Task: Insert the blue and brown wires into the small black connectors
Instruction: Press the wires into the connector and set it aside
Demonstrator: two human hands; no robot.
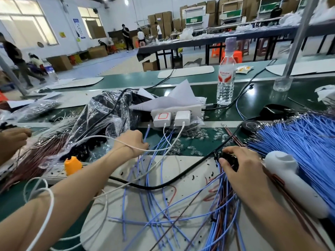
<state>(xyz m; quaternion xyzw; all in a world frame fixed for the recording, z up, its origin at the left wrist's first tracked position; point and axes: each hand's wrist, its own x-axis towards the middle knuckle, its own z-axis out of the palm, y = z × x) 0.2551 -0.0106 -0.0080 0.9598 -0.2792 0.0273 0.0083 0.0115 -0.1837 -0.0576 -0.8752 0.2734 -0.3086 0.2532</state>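
Your right hand (241, 165) clamps black connectors (229, 159) at the far edge of the mat (190, 169), blue wires (163, 205) strewn across it, while your left hand (133, 142) curls among them, grip impossible to tell

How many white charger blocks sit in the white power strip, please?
2: a red-outlined charger block at left, a plain white charger block beside it; folded white paper may hide more.
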